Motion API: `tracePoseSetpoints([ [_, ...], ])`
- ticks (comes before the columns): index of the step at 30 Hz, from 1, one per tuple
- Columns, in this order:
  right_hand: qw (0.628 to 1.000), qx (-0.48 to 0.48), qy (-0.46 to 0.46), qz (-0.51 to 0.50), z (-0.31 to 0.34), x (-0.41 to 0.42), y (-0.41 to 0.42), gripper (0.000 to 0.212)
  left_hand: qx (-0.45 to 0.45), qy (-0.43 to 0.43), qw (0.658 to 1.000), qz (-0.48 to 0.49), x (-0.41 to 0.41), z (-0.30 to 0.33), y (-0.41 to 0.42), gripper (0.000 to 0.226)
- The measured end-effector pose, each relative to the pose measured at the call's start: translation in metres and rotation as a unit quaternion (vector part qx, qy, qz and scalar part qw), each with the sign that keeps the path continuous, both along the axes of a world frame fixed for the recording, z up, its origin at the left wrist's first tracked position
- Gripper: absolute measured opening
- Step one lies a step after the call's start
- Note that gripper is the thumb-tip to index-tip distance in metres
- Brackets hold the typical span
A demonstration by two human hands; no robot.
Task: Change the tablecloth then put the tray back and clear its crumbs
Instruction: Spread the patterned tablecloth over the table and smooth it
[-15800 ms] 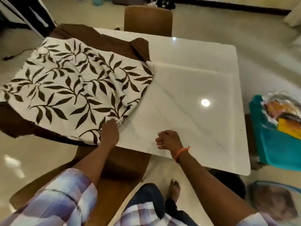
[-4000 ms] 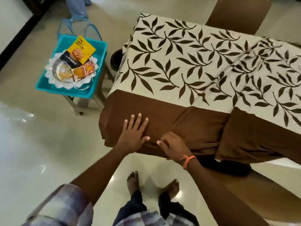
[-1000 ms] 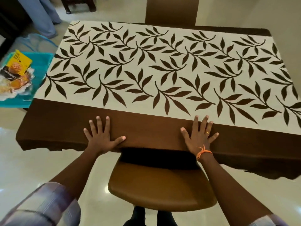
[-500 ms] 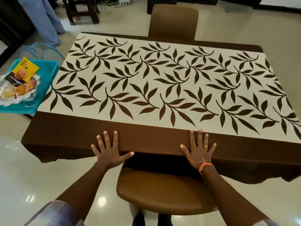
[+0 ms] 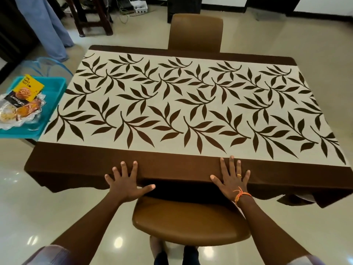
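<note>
A cream tablecloth [image 5: 183,104] with brown leaves and a brown border lies spread flat over the whole table. My left hand [image 5: 126,183] presses flat on the near brown border, fingers spread. My right hand [image 5: 232,177], with an orange wrist thread, presses the same border further right, fingers straight. The teal tray [image 5: 54,87] stands off the table at the left on a low stand; it holds a clear scalloped dish with snack packets and a yellow packet [image 5: 27,88].
A brown chair [image 5: 189,220] is tucked under the near edge between my arms. Another brown chair [image 5: 195,32] stands at the far side. A person's legs in blue trousers [image 5: 51,29] and a dark wooden stool are at the far left.
Over the last second both hands stayed flat on the near border, sliding slightly toward the edge. The view has tilted up, showing more of the room beyond the table.
</note>
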State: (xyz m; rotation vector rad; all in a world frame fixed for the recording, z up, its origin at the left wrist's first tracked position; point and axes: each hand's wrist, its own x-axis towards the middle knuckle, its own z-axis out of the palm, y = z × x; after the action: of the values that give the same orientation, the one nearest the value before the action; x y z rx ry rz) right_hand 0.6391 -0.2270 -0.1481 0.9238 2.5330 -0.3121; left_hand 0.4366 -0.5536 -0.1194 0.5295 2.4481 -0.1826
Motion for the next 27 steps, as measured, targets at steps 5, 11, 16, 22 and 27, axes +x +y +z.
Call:
tracePoseSetpoints([
  [5, 1.0, -0.005, -0.004, 0.005, 0.0, 0.006, 0.006, 0.087, 0.001, -0.006, 1.0, -0.001, 0.0, 0.014, 0.004, 0.123],
  [11, 1.0, 0.007, -0.008, 0.002, 0.003, 0.012, 0.006, 0.091, 0.0, 0.085, 0.996, -0.034, -0.004, 0.021, 0.013, 0.097],
  [16, 0.996, 0.022, 0.054, -0.063, 0.02, -0.005, 0.003, 0.081, 0.052, 0.163, 0.985, -0.032, -0.011, 0.013, 0.038, 0.081],
  [22, 0.999, -0.009, 0.008, -0.038, 0.001, -0.005, 0.003, 0.081, 0.066, 0.05, 0.997, -0.007, -0.005, -0.021, 0.044, 0.072],
  [27, 1.0, 0.0, 0.008, -0.026, -0.002, 0.013, 0.005, 0.081, 0.066, 0.032, 0.997, -0.01, -0.001, -0.022, 0.041, 0.071],
])
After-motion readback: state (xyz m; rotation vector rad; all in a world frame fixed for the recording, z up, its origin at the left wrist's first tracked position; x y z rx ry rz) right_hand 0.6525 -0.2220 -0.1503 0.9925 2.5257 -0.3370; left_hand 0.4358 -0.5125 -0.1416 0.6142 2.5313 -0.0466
